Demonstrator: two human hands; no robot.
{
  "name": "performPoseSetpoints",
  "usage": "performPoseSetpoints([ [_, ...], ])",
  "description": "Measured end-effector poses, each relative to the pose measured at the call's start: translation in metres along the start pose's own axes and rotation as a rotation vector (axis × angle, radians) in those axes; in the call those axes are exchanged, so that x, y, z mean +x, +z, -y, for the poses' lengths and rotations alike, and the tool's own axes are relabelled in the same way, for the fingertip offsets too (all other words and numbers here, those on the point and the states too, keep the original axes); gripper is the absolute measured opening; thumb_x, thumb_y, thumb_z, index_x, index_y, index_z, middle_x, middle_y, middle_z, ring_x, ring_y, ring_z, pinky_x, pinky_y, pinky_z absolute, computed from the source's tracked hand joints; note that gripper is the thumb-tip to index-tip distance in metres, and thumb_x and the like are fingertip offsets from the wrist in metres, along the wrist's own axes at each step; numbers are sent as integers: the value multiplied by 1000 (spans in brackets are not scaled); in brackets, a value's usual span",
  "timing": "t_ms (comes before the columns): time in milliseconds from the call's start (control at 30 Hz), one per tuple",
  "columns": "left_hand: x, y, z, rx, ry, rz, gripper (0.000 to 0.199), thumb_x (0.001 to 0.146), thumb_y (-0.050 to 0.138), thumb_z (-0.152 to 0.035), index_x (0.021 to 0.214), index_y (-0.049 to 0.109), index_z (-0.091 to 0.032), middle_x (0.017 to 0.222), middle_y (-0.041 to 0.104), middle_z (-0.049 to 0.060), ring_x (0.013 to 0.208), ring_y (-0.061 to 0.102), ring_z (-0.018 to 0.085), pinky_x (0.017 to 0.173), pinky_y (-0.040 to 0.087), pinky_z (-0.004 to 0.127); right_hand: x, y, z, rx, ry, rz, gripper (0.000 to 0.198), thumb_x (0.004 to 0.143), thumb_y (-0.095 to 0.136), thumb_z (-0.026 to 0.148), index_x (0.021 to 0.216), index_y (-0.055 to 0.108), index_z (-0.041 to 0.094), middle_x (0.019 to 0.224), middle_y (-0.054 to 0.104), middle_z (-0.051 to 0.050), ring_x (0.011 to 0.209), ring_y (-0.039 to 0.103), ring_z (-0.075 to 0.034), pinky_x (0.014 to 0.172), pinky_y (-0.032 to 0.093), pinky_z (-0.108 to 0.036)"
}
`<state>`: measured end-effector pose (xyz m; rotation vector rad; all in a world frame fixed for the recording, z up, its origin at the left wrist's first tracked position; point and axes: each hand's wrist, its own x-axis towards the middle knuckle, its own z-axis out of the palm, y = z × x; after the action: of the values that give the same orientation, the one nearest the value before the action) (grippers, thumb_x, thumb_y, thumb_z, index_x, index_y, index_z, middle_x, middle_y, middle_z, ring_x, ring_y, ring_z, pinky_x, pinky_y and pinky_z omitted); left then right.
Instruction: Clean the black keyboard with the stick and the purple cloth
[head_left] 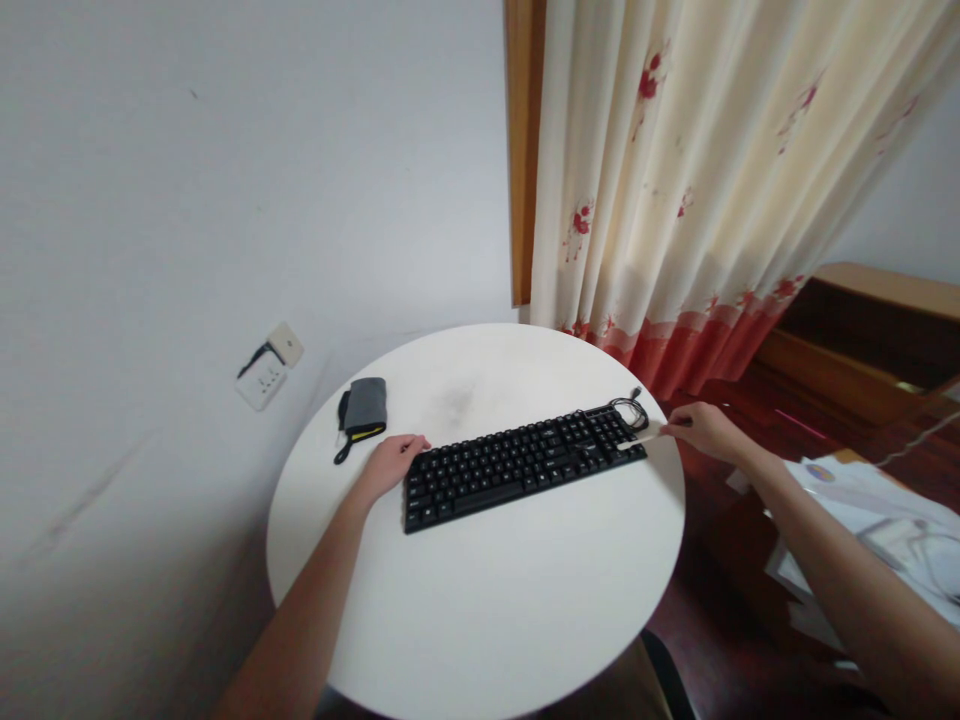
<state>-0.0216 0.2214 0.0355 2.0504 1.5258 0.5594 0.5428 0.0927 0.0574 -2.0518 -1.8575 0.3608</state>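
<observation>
A black keyboard (517, 465) lies slightly slanted on the round white table (480, 610). My left hand (394, 462) is closed at its far left corner, with the fingers against the edge. Over at the keyboard's right end, my right hand (701, 428) pinches a thin white brush-like stick (643, 440). The wider tip of the stick rests on or just over the number pad; contact is too small to make out. A coiled black cable (632, 410) lies behind that end of the keyboard.
A grey folded pouch (367, 405) with a black loop lies at the table's left. A wall socket (262, 378) is beyond it. Floral curtains (652, 200) hang behind the table. Papers (885, 530) are piled at the lower right, near a wooden cabinet (862, 330).
</observation>
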Motion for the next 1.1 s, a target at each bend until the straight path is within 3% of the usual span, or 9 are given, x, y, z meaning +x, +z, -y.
performPoseSetpoints([
  [233, -1, 0, -1, -3, -3, -4, 49, 85, 40, -53, 83, 75, -18, 89, 76, 6, 90, 66, 27, 80, 44, 32, -2, -11, -10, -17, 3, -32, 43, 77, 59, 56, 69, 72, 16, 64, 67, -5, 60, 56, -17, 59, 39, -27],
  [800, 0, 1, -1, -7, -10, -11, 48, 84, 41, -53, 83, 75, -18, 89, 76, 6, 89, 67, 27, 81, 46, 33, 0, 24, 30, 51, -82, 21, 37, 79, 59, 50, 68, 70, 16, 60, 64, -1, 56, 51, -14, 54, 33, -25],
  [1100, -1, -1, -4, 1, -7, -8, 48, 84, 41, -53, 82, 74, -18, 90, 76, 7, 91, 66, 28, 83, 45, 33, 0, 23, 31, 115, -103, 20, 34, 79, 60, 47, 73, 73, 17, 66, 67, -3, 62, 56, -16, 60, 39, -26],
])
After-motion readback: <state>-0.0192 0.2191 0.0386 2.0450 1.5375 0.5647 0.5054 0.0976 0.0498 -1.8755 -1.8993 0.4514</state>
